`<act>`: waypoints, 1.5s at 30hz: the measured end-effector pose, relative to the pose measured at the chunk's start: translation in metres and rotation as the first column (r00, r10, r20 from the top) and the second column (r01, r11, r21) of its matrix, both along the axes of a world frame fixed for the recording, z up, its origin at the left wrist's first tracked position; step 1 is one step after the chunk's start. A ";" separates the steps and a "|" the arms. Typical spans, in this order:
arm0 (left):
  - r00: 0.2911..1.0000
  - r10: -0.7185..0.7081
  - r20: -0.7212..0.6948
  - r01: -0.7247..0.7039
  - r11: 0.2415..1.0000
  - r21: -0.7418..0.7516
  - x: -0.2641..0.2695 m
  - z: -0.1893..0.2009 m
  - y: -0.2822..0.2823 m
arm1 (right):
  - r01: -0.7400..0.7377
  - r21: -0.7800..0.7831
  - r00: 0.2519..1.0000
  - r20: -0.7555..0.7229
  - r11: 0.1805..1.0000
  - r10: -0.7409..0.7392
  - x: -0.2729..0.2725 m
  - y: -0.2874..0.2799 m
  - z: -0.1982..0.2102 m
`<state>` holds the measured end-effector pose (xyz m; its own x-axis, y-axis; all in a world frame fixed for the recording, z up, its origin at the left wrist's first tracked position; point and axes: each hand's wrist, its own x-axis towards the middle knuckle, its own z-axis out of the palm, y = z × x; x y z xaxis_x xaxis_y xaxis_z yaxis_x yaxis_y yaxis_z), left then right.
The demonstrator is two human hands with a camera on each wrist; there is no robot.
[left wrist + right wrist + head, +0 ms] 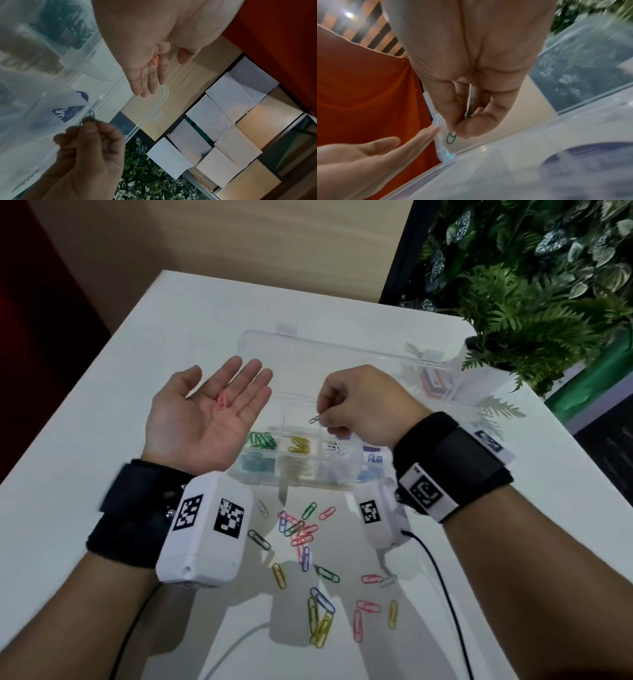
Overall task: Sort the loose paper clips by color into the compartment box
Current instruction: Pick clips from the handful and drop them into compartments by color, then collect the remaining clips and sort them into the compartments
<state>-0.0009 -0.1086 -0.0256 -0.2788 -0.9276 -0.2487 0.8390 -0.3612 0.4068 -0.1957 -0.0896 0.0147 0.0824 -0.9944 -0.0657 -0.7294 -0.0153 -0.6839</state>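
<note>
The left hand (209, 412) is held palm up above the table (102, 440), just left of the compartment box (308, 470), with its fingers (251, 385) straight and slightly apart. A pink paper clip (222, 398) is carried loose on the palm, near the base of the fingers; it is also seen in the left wrist view (156, 61).

The right hand (363, 405) is raised over the middle of the open box, its fingers curled and pinched together on a green paper clip (314, 419), which hangs from the fingertips toward the left hand. In the right wrist view the clip (451, 138) is seen sticking out below the thumb and forefinger.

The clear box is set near the middle of the table, its lid (342, 361) opened toward the far edge. In its near row, green clips (262, 440) are kept in the left compartment, yellow clips (299, 445) in the next, white clips (335, 448) beside those, and blue clips (375, 458) at the right end.

The loose paper clips (308, 546), in pink, green, blue, yellow and white, are scattered toward the near edge of the table, between the two forearms. A potted plant (513, 337) is placed at the far right corner.
</note>
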 end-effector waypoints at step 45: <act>0.931 -0.173 0.322 0.224 0.966 -0.128 -0.039 0.015 0.041 | 0.280 -0.021 0.835 -0.489 0.960 -0.254 -0.086 0.048 -0.003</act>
<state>-0.0397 -0.0678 -0.0107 -0.3956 -0.8954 -0.2044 0.5825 -0.4167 0.6979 -0.2815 -0.0414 0.0121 -0.2405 -0.9676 -0.0769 -0.9375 0.2521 -0.2399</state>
